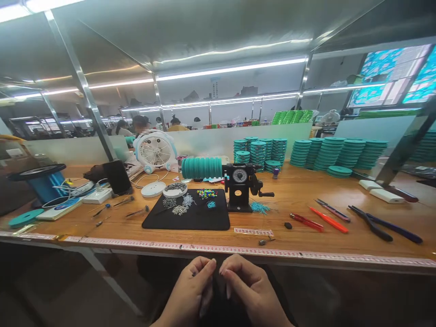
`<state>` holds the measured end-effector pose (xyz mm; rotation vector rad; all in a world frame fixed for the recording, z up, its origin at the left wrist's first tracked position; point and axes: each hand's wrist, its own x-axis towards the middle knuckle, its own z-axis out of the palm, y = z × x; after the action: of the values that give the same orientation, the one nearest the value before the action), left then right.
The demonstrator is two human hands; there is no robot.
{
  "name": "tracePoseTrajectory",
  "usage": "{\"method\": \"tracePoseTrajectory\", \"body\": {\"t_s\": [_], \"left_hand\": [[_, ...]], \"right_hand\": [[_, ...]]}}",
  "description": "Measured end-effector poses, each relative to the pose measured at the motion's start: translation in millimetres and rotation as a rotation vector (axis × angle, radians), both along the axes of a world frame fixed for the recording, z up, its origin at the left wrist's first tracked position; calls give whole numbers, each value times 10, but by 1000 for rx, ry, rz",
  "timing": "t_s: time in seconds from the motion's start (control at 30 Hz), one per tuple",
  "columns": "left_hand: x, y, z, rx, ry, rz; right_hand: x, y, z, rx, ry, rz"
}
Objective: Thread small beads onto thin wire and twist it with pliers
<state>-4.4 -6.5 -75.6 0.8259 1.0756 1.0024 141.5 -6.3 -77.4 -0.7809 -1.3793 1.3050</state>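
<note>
My left hand (195,284) is closed in a pinch just in front of the table edge, thumb against the fingers. A tiny dark bit shows at its curled fingers, too small to name. Close beside it, a small gap apart, my right hand (247,284) is pinched too; whatever its fingertips hold is too fine to see. Beyond them, a black mat (194,222) bears small piles of silvery parts (180,209), coloured beads (206,194) and blue bits (211,205). A black hand-crank winder (239,188) with a dial carries a row of teal spools (201,168).
A measuring tape (204,250) runs along the table's front edge. Pliers (381,225), a red-orange tool (329,220) and tweezers (332,210) lie right. Teal spool stacks (340,154) stand behind. A fan (156,151), phone (117,177) and blue wire reel (42,186) are left.
</note>
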Motion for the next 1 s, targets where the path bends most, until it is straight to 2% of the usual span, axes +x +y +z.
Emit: {"method": "tracePoseTrajectory", "body": {"t_s": [0.1,0.17,0.23,0.33,0.4,0.53,0.73,0.83,0.9,1.0], "left_hand": [[51,32,-80,-4,-47,-11],[63,37,-89,-14,-73,-5],[58,19,-64,-35,-143,-48],[26,-26,-16,-53,-326,-130],[0,-48,-14,-39,-382,-139],[-23,-61,-64,-37,-405,-96],[16,-58,-101,-24,-497,-20],[8,-44,-138,15,-453,-8],[-11,-33,-161,42,-357,-6],[-35,-25,-178,60,-233,-31]], "right_hand": [[-40,-28,23,85,67,190],[-50,-39,34,46,71,308],[-39,-39,27,-18,111,346],[-3,-25,-19,-76,212,309],[14,-13,-58,-80,245,277],[6,3,-102,-90,259,296],[-20,4,-82,-43,183,303],[-17,-4,-80,-31,138,284],[-14,-1,-96,-29,101,200],[-23,23,-133,-84,15,-27]]}}
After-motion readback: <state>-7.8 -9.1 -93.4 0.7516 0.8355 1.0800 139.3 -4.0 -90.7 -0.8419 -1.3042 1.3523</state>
